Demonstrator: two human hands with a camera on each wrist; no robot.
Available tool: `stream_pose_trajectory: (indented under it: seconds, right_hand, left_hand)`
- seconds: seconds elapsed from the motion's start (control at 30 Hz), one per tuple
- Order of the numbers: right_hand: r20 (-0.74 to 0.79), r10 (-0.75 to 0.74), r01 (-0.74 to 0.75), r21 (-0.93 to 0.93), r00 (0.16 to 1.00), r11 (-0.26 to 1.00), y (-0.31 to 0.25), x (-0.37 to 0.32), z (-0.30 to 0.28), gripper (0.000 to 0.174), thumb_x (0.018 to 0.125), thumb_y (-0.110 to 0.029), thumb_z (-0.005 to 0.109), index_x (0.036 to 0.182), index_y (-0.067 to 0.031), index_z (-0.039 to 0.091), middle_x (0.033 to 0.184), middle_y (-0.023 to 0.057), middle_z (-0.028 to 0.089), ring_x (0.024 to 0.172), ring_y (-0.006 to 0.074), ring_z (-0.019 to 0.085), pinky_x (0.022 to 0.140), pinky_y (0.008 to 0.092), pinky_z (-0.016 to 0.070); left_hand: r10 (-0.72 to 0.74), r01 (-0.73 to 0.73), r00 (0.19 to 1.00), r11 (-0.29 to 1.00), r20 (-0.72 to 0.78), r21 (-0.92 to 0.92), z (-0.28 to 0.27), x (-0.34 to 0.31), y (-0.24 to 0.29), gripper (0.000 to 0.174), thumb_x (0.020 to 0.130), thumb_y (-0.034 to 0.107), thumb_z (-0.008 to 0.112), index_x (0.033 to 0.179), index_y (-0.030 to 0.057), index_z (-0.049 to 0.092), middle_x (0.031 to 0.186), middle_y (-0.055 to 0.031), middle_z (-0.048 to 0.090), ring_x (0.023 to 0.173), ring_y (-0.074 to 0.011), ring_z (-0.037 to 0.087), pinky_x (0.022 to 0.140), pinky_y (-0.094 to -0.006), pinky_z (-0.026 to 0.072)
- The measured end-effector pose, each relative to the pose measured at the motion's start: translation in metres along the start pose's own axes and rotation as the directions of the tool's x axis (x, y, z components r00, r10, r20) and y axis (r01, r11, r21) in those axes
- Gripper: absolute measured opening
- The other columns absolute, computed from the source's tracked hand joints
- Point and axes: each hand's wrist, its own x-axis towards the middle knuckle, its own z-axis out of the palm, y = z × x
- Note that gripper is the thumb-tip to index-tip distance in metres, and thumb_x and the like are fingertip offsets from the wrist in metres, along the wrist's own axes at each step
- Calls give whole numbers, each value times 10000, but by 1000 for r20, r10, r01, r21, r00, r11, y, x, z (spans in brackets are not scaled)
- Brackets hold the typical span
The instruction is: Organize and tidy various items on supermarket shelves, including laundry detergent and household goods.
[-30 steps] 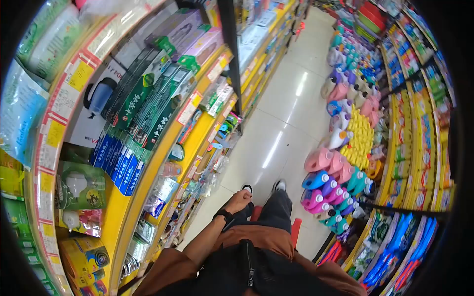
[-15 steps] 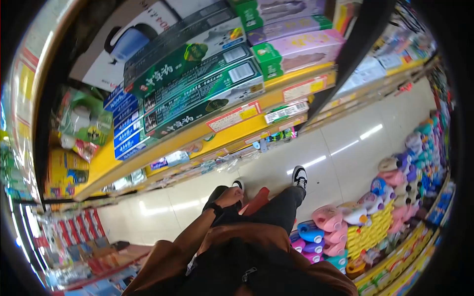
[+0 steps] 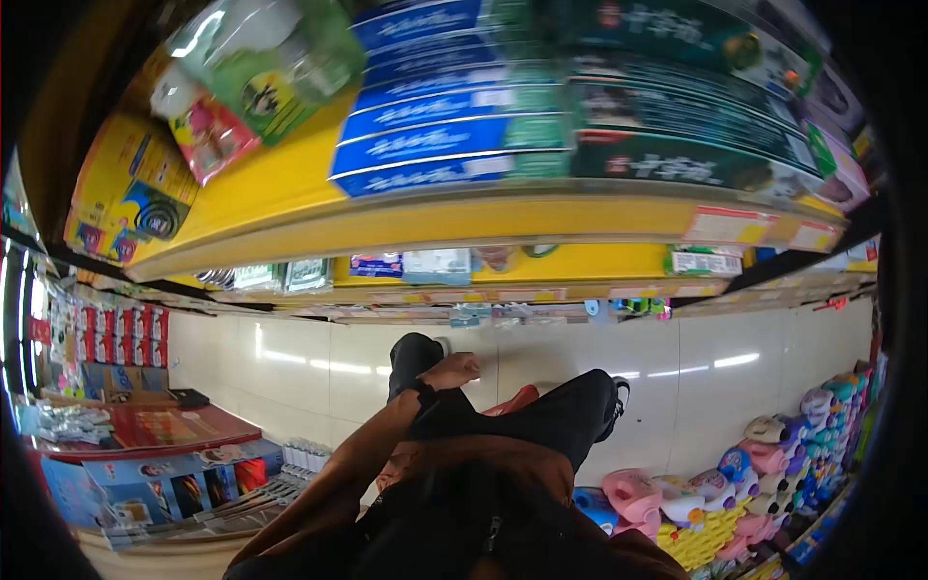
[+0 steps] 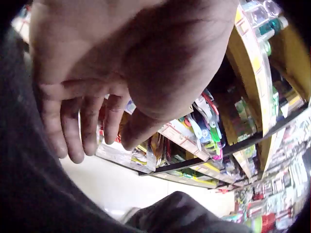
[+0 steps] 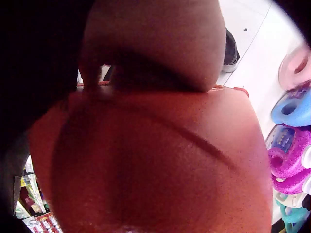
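My left hand (image 3: 452, 370) hangs in front of my left thigh in the head view, with a dark watch (image 3: 422, 391) on its wrist. In the left wrist view the fingers (image 4: 89, 128) point down, loosely bent around nothing, and the shelf edge lies behind them. A red plastic stool (image 5: 160, 160) fills most of the right wrist view. At its upper rim my right hand (image 5: 155, 46) holds on, most of its fingers hidden behind that rim. A small part of the stool shows between my legs in the head view, where the right hand is out of sight.
Ahead, a yellow shelf carries blue boxes (image 3: 425, 126), dark green boxes (image 3: 677, 126) and a green pump bottle (image 3: 309, 58). Detergent bottles (image 3: 633, 498) stand on the floor at right. A red-topped display (image 3: 184, 420) with a wire rack stands at left.
The head view has swung left from along the aisle to face the shelf, which now looms nearer. My knees show more bent and spread. The left hand stays before my left thigh.
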Motion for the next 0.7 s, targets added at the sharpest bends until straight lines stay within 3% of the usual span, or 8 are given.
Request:
stream_pose_trajectory:
  seconds: [0.03, 0.07, 0.3, 0.4, 0.5, 0.57, 0.63, 0.7]
  right_hand:
    - [2, -4, 4, -11, 1000, 1000, -1, 2, 2, 348, 941, -329, 573, 1066, -40, 721, 1128, 215, 709, 1026, 380, 680, 870, 457, 524]
    - [0, -5, 5, -29, 1000, 1000, -3, 4, 6, 347, 941, -329, 573, 1065, -41, 721, 1128, 214, 709, 1026, 380, 680, 870, 457, 524]
    - [-13, 10, -11, -102, 1000, 995, -8, 13, 21, 341, 939, -328, 574, 1058, -46, 722, 1127, 211, 709, 1020, 380, 680, 870, 459, 523]
    - [-14, 8, -10, -142, 1000, 990, -7, 14, 29, 338, 938, -328, 575, 1055, -48, 723, 1126, 210, 709, 1018, 381, 680, 869, 459, 523]
    - [-1, 4, -4, -184, 1000, 983, -1, 14, 36, 336, 937, -328, 575, 1052, -50, 723, 1125, 208, 710, 1016, 381, 680, 869, 460, 522]
    - [20, -13, 17, -212, 1000, 977, 3, 14, 42, 334, 936, -327, 576, 1050, -51, 724, 1125, 207, 710, 1014, 381, 680, 869, 460, 522]
    - [41, -5, 14, -234, 999, 972, 14, 13, 48, 332, 936, -327, 576, 1048, -52, 724, 1124, 207, 710, 1013, 381, 680, 868, 461, 522]
    - [69, -10, 27, -254, 998, 967, 20, 12, 54, 330, 935, -327, 576, 1047, -54, 725, 1124, 206, 710, 1011, 382, 680, 868, 461, 522]
  left_hand:
    - [97, -95, 995, 990, -23, 103, -6, 5, 1, 335, 923, 249, 695, 1128, -10, 645, 986, -114, 708, 881, -219, 687, 792, -340, 555]
    - [60, -61, 998, 995, 24, 83, -13, -1, 20, 333, 942, 253, 679, 1146, -6, 639, 1051, -135, 701, 993, -241, 671, 881, -346, 533]
    - [242, -265, 950, 959, 198, 96, -44, -67, 94, 354, 1018, 279, 613, 1243, 6, 597, 1137, -126, 684, 1078, -207, 642, 943, -338, 507]
    - [365, -376, 921, 925, 139, 60, -76, -116, 112, 358, 1019, 287, 610, 1253, 16, 595, 1125, -115, 687, 1063, -189, 644, 926, -330, 514]
    - [447, -443, 892, 894, -71, 63, -115, -164, 122, 248, 992, 169, 647, 1188, 18, 630, 1082, -79, 696, 985, -158, 656, 868, -309, 531]
    - [623, -581, 680, 779, -386, 236, -133, -195, 125, 162, 960, 124, 656, 1084, 19, 658, 969, -96, 709, 888, -205, 675, 799, -333, 530]
    - [611, -484, 484, 783, -626, 391, -161, -208, 127, 134, 930, 79, 657, 1033, -4, 668, 917, -144, 714, 844, -253, 698, 782, -348, 533]
    - [690, -215, 292, 722, -662, 657, -197, -200, 125, 138, 910, 62, 663, 1011, -30, 650, 968, -200, 666, 928, -333, 649, 830, -424, 506]
